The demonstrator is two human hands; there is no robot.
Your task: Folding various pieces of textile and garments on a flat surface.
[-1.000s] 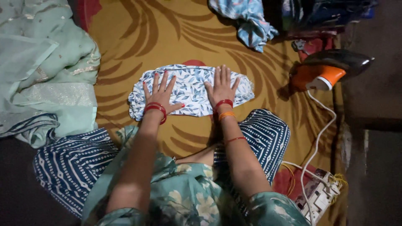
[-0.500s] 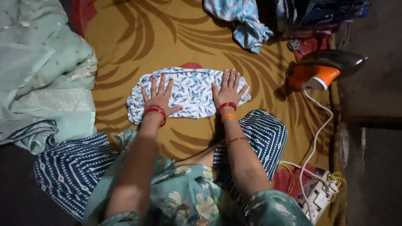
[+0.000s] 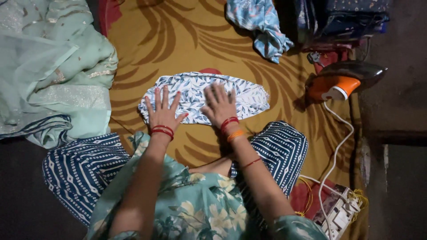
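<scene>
We press left hand [image 3: 163, 113] & right hand [image 3: 219, 106] — fingers spread, flat on the leaf-print cloth [image 3: 249, 95] — smoothing outward, iron [image 3: 342, 82] right of cloth.

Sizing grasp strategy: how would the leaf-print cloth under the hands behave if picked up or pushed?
The leaf-print cloth is probably floppy: it lies flat under both pressed palms, the left hand and the right hand. Likely light, being thin. If pushed, it may bunch or wrinkle on the yellow sheet rather than slide.
</scene>
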